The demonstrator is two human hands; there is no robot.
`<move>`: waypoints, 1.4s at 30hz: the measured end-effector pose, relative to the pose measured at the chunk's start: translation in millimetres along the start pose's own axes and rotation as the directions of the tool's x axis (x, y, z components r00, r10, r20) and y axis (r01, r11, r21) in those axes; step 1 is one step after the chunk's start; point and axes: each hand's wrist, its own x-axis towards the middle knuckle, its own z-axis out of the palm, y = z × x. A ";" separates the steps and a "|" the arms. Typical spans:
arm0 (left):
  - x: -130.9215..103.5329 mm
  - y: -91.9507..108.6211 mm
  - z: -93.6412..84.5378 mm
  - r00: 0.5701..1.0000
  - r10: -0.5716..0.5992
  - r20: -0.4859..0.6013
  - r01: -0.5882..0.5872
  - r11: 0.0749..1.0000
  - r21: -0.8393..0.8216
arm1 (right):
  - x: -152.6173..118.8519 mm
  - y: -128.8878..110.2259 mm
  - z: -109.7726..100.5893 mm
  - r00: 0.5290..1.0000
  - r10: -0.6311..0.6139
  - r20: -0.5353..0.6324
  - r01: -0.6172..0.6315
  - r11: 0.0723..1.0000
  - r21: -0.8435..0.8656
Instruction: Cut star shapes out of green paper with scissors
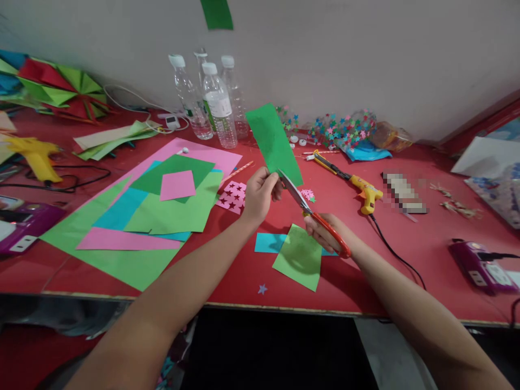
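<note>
My left hand [262,194] pinches the lower end of a dark green paper strip [272,138], which is held up over the red table. Red-handled scissors [331,233] are in my right hand [325,230], their blades pointing up and left, with the tips at the strip's lower part beside my left fingertips. Below my hands a light green square [299,260] lies across a blue strip [268,242]. Left of my left hand is a pink sheet with star-shaped holes [233,197]. A small star [262,289] lies near the table's front edge.
Stacked coloured sheets [117,265] cover the left of the table [244,290]. Plastic bottles [221,108] stand by the wall. A yellow glue gun [368,194] with a cord lies right; another [34,157] is far left. Purple power strips [479,265] sit at both sides.
</note>
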 end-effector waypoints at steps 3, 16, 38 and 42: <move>-0.3 -0.3 0.0 1.000 -0.001 0.001 0.001 1.000 -0.009 | 0.1 1.9 -0.4 1.000 -0.020 -0.005 0.020 1.000 0.011; 0.5 -1.7 0.4 1.000 -0.022 -0.013 0.021 0.998 -0.055 | 6.6 8.0 -2.5 0.999 -0.002 0.038 0.001 1.000 0.020; -9.3 -3.4 4.8 0.998 -0.054 0.029 0.054 0.999 0.007 | 5.2 15.9 -3.6 0.968 -0.183 0.169 0.169 0.981 0.090; -11.0 -2.4 5.3 0.998 -0.070 0.007 0.070 0.996 0.048 | 5.2 16.8 -4.8 0.965 -0.190 0.183 0.171 0.979 0.115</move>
